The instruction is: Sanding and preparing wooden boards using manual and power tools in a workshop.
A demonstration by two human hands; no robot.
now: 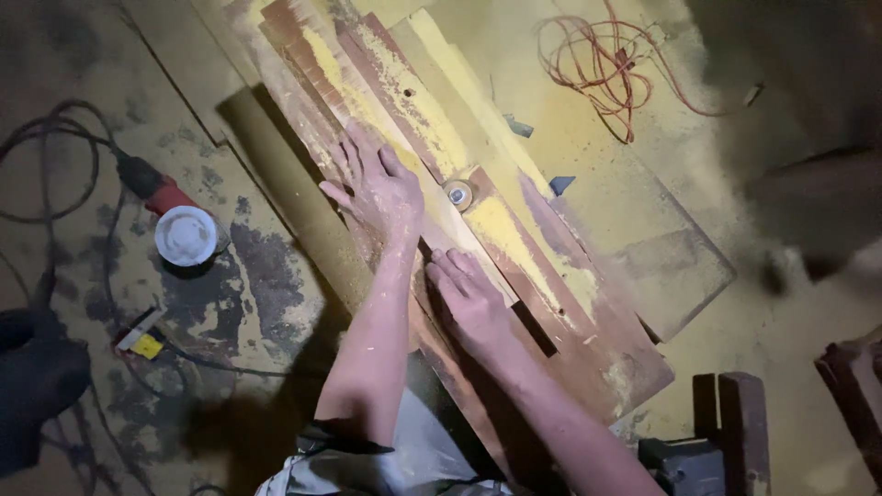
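On the sawdust-covered boards [514, 239]: left hand [381, 188] flat, grip spread; right hand [473, 298] flat, fingers together; neither grasps anything.

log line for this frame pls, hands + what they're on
left hand: flat on wooden strip, fingers spread | right hand: flat on same strip | router bit: beside strip | sawdust-covered boards underneath
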